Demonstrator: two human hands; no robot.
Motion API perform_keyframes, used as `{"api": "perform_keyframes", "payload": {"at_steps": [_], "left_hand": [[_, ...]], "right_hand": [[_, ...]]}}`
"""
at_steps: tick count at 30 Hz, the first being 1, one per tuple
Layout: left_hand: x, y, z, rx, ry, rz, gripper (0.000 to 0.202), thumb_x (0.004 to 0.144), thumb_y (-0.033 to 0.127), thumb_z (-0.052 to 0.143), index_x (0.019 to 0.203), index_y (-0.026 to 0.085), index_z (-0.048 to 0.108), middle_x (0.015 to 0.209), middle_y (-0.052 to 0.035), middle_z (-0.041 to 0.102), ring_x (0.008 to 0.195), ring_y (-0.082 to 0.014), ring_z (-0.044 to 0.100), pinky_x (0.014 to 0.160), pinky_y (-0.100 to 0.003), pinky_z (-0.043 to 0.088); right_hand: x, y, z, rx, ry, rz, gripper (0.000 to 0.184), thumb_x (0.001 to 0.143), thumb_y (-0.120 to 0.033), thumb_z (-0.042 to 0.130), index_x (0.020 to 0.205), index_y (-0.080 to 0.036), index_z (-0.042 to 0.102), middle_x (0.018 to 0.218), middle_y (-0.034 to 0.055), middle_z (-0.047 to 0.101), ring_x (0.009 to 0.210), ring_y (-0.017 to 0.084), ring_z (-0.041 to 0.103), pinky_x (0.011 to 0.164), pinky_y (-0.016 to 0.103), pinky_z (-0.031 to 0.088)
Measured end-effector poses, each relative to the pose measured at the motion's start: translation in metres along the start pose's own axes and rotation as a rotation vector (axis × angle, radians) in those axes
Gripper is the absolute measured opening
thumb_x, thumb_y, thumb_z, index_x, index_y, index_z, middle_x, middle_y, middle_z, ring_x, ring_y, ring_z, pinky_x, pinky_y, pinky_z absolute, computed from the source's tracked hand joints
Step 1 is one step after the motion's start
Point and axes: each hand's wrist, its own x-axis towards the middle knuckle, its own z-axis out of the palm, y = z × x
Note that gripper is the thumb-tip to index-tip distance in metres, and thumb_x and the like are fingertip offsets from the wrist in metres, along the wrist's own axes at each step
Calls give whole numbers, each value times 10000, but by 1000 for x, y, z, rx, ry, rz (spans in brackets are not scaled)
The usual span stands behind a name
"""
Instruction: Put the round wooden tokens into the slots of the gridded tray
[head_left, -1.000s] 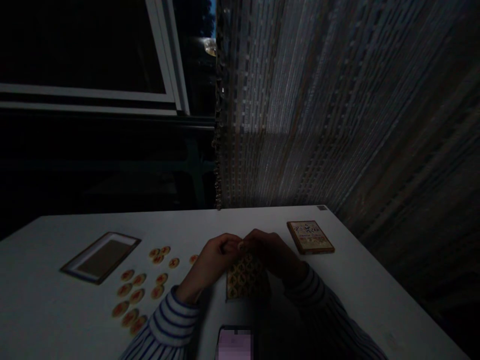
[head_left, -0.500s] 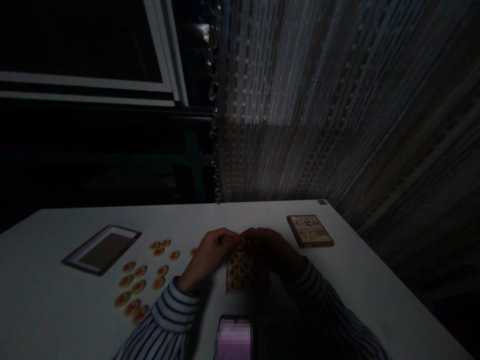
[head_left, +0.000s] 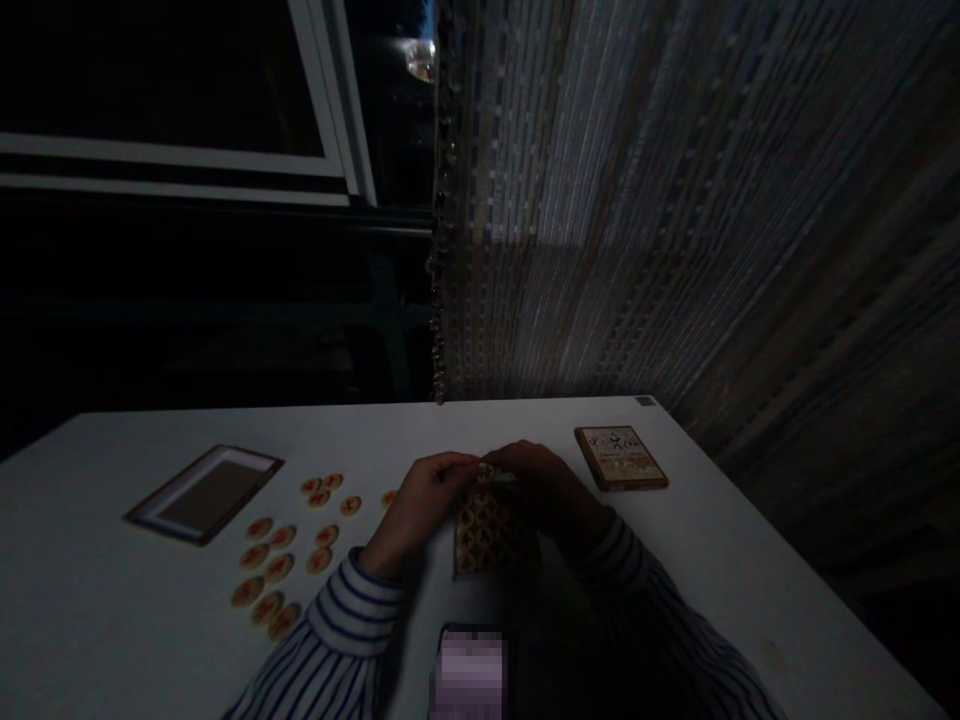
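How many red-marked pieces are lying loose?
14 pieces: seven leftmost, two beside those, three clustered beyond, one beside them, one by the left hand. Some may be hidden.

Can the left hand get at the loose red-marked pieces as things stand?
Likely yes: nothing stands between the left hand and the loose red-marked pieces beside it, though its fingertips are at another piece.

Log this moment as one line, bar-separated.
Left hand: fingertips at round piece, grip unclear | Right hand: beside same piece, shadowed | Dark-marked pieces: in rows near hands | Red-marked pieces: loose on table, left
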Motion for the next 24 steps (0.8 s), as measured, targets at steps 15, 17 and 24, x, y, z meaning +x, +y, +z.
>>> {"api": "perform_keyframes", "payload": {"at_steps": [15,17,24], "left_hand": [[1,0,0,86,14,-6,290,737,334,491,898,126,614,835,-62,657,780,-166,587,707,-270,447],[2,-3,-2,191,55,1,295,742,339,476,908,133,607,843,-63,653,777,-170,585,705,-276,446],[-1,-14,-7,708,82,39,312,788,289,393,1020,153,551,966,-93,619,873,-190,563,770,-285,401]], "right_hand": [[-2,10,5,39,21,-41,245,759,-280,522,973,-165,546,873,57,598,800,151,509,716,280,385],[-3,14,5,13,32,-26,237,760,-266,516,969,-157,545,872,61,598,797,149,513,719,279,390],[-5,23,2,-79,22,43,221,801,-269,444,939,-142,561,883,76,606,818,148,525,731,266,390]]}}
